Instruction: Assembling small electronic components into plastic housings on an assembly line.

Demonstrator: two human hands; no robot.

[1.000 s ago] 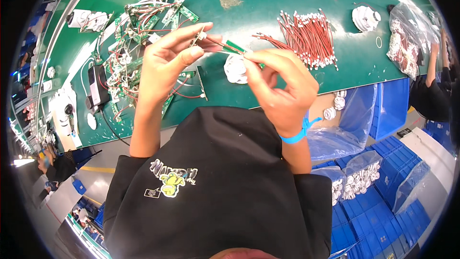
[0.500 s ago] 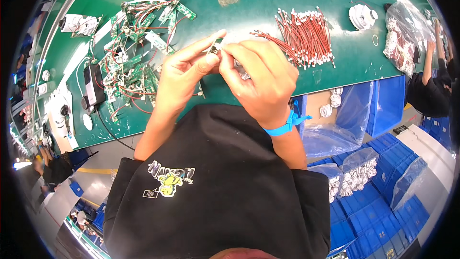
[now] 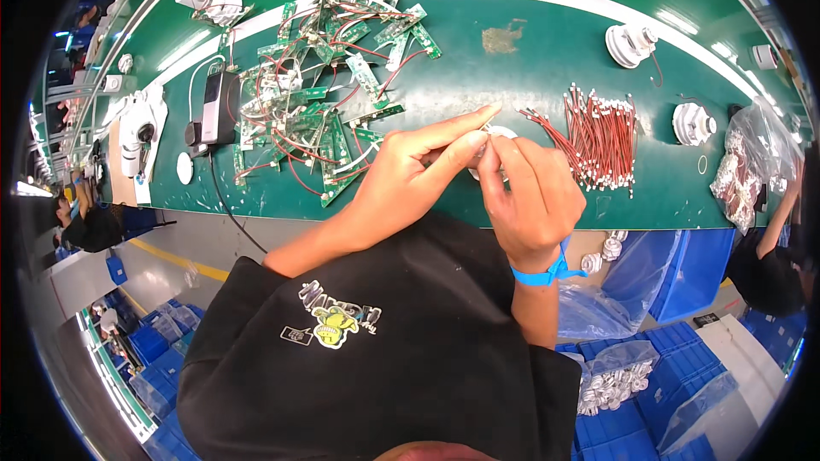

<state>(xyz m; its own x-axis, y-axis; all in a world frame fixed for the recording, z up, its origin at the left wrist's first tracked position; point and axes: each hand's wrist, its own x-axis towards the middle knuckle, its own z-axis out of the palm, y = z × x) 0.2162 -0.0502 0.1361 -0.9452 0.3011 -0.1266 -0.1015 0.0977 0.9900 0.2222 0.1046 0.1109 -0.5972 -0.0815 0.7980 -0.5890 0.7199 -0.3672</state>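
Note:
My left hand (image 3: 418, 162) is closed, its thumb and fingers pinching a small circuit board (image 3: 488, 126) that is mostly covered. The fingertips of my right hand (image 3: 534, 192) are pressed together against the same spot; whatever they grip is hidden. Behind the fingers, a round white part (image 3: 502, 131) shows partly on the green bench. Left of my hands lies a tangled heap of green circuit boards (image 3: 329, 132) with red wires. To their right is a bundle of short red cables (image 3: 602, 141) with white connectors at the ends.
White round housings (image 3: 630, 44) stand at the bench's back right, near a clear bag of parts (image 3: 741, 162). A black box (image 3: 220, 107) with a cord sits at left. Blue bins (image 3: 696, 277) are below the right edge. Another person's arm (image 3: 779, 218) reaches in at far right.
The view has swung, so bench and heaps appear farther right and lower. Both hands stay together at the small board, which is now more covered by fingers.

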